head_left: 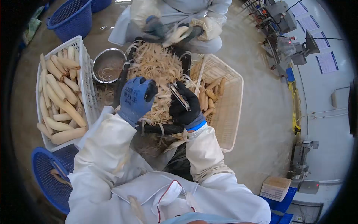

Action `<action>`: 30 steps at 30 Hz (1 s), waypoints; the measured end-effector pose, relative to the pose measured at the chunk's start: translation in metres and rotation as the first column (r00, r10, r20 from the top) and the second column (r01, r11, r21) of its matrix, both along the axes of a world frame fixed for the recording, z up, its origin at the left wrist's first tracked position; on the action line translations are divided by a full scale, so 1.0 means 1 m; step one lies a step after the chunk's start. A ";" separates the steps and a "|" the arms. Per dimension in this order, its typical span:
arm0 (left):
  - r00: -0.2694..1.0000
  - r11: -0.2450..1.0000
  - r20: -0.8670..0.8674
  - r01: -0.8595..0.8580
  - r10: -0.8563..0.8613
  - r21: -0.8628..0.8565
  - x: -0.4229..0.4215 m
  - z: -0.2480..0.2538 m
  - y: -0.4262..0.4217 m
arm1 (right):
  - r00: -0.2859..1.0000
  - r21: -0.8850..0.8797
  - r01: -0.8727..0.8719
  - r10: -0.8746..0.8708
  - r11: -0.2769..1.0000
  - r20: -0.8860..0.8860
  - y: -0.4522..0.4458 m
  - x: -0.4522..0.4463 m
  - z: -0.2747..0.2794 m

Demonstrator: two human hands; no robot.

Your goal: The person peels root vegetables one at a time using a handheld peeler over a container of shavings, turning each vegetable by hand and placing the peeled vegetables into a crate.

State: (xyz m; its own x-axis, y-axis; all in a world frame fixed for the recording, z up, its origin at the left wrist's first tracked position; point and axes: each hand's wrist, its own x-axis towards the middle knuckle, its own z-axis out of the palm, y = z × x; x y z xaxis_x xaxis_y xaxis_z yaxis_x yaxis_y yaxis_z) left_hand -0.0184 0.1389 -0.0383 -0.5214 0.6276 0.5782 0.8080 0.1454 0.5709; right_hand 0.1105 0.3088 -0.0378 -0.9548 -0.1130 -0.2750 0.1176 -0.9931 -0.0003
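My left hand (138, 100), in a blue glove with a dark palm, is curled closed above the left side of a heap of pale peelings (156, 61). Nothing sticks out of its fingers. In a black glove with a blue cuff, my right hand (185, 106) grips a metal peeler (179, 97) over the heap's right side. The peelings lie in a container with a dark, tied rim (164, 128). Across it, a co-worker's gloved hands (154, 29) hold a pale root vegetable (177, 36).
At left, a white crate (87, 80) holds several long pale roots (61, 100). Browner roots (210, 95) lie in the right crate (233, 112). A steel bowl (109, 65) stands near the left crate. Blue baskets (71, 20) stand behind, another blue basket (48, 179) at lower left.
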 end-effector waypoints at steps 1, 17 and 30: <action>0.999 0.987 0.041 0.002 0.004 -0.163 -0.005 -0.006 -0.002 | 0.999 0.068 0.043 -0.044 0.997 0.009 0.003 0.002 -0.009; 0.997 0.245 -0.072 -0.063 -0.028 -0.967 -0.046 -0.126 -0.016 | 0.888 0.909 0.261 -0.451 0.326 -0.093 -0.008 0.008 0.005; 0.040 0.958 0.998 0.279 0.055 -0.064 0.019 -0.011 -0.009 | 0.831 0.921 0.345 -0.516 0.182 -0.210 0.031 0.028 0.021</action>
